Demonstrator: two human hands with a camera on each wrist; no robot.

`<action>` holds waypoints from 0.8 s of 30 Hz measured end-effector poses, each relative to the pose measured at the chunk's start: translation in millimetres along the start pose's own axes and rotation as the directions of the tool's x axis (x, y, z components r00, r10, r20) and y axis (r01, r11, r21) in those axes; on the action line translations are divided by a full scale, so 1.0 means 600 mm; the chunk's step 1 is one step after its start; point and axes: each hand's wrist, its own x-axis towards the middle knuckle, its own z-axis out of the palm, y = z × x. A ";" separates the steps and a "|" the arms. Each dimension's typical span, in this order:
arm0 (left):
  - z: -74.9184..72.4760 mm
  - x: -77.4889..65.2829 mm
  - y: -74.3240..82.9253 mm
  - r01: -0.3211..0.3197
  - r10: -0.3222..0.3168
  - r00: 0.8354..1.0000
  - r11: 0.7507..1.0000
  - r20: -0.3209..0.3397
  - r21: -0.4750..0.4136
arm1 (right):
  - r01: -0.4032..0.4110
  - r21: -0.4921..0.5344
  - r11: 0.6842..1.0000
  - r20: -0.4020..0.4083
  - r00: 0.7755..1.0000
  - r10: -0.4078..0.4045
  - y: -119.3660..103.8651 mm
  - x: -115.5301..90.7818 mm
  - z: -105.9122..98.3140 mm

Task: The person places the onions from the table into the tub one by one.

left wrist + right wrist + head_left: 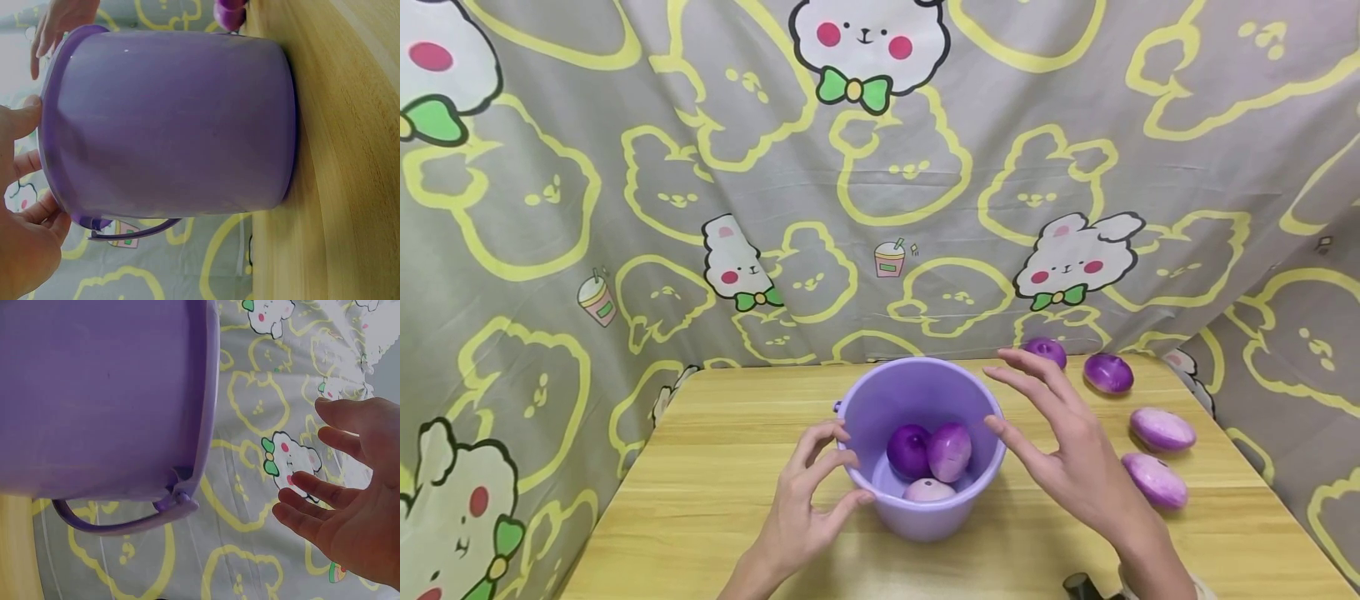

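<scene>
A light-purple bucket (887, 521) stands upright on the table. Inside it lie a dark purple onion (910, 450), a lighter purple onion (950, 452) and a pale one (929, 490), partly hidden by the front rim. My left hand (808, 504) holds the bucket's rim on the left, its thumb and fingers bent at the edge. In the left wrist view these fingers meet the rim beside the purple handle (140, 232). To the right of the bucket, my right hand (1067, 442) hovers with spread fingers. The right wrist view shows it apart from the bucket, holding nothing.
Two dark purple onions (1108, 374) sit at the table's back right. Two paler, elongated ones (1162, 429) lie nearer on the right. A black object (1081, 587) shows at the bottom edge. Behind the wooden table (722, 467) hangs a patterned curtain (820, 183).
</scene>
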 end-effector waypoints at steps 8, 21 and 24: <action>0.000 -0.001 -0.001 0.003 -0.003 1.000 1.000 -0.001 0.001 | 0.016 -0.011 1.000 -0.054 0.998 -0.016 0.006 0.006 -0.014; -0.002 -0.001 0.000 0.010 -0.010 1.000 1.000 0.004 0.002 | -0.006 -0.048 0.999 -0.086 0.996 0.002 0.030 0.004 -0.040; -0.003 -0.001 0.000 0.014 -0.014 1.000 1.000 0.006 -0.001 | -0.021 -0.062 0.998 -0.099 0.995 0.014 0.036 0.003 -0.046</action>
